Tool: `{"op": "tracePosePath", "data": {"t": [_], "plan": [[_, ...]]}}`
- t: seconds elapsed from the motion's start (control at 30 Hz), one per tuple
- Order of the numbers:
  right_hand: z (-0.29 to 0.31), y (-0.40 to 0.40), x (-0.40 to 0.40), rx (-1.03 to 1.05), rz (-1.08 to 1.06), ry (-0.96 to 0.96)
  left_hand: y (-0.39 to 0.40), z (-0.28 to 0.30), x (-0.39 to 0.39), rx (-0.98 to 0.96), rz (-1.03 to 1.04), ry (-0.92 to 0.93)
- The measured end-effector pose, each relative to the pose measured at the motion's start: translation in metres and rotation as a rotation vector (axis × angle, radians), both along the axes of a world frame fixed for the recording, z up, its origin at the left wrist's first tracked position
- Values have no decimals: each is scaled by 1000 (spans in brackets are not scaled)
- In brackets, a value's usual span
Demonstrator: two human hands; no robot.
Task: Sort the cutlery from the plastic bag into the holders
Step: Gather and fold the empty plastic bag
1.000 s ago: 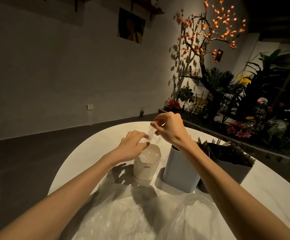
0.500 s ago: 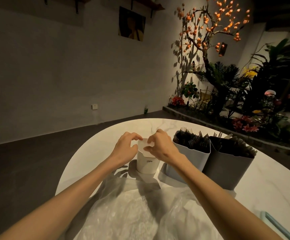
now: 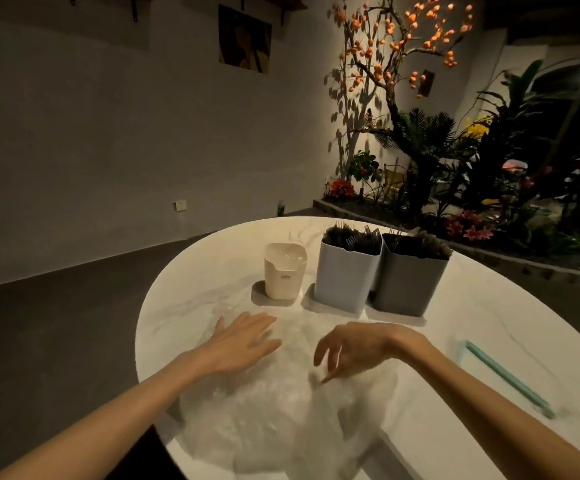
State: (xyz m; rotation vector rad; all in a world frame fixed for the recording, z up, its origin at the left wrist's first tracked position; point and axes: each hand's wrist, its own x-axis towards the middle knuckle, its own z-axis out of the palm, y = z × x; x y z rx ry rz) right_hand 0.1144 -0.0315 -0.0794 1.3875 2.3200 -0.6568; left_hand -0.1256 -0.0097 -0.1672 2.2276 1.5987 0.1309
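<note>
Both hands have come back from the small white holder (image 3: 284,270); left hand (image 3: 243,341) lies flat and right hand (image 3: 352,344) hangs loosely curled, empty, over the plastic bag (image 3: 274,420) at the table's (image 3: 489,306) near edge. Two grey holders (image 3: 380,271) look full; likely little remains

The white, rounded tabletop (image 3: 191,306) carried a clear plastic bag (image 3: 281,420) at its near edge. Beyond the bag stood a cream holder (image 3: 284,273), a pale holder (image 3: 345,271) right of it, then a grey holder (image 3: 409,277). A green strip (image 3: 505,375) lay right of the bag.
</note>
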Motion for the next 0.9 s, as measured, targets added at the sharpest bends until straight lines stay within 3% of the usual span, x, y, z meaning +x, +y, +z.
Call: {"op": "tracePosePath", "data": {"t": [0.13, 0.2, 0.27, 0.33, 0.4, 0.47, 0.6, 0.73, 0.9], "plan": [[-19, -10, 56, 103, -125, -134, -17, -17, -15, 38, 21, 14], [-26, -14, 73, 276, -185, -159, -21, -11, -19, 170, 149, -151], [-28, -24, 73, 458, -228, -38, -18, -1, -21, 305, 360, -208], [-25, -40, 57, 521, -219, 154, -16, 11, -22, 141, 545, -226], [-21, -62, 32, 380, -185, 328, -18, 20, -17, -134, 633, -377], [-17, -86, 7, 248, -147, 408, -23, 27, -12, -248, 648, -511], [-14, -114, -29, 281, -43, 329, -33, 46, 5, -296, 720, -889], [-20, -123, -44, 513, 0, 287, -34, 79, 17, -215, 755, -1190], [-4, -109, -22, 882, -190, 670, -32, 111, 13, -80, 735, -1359]]}}
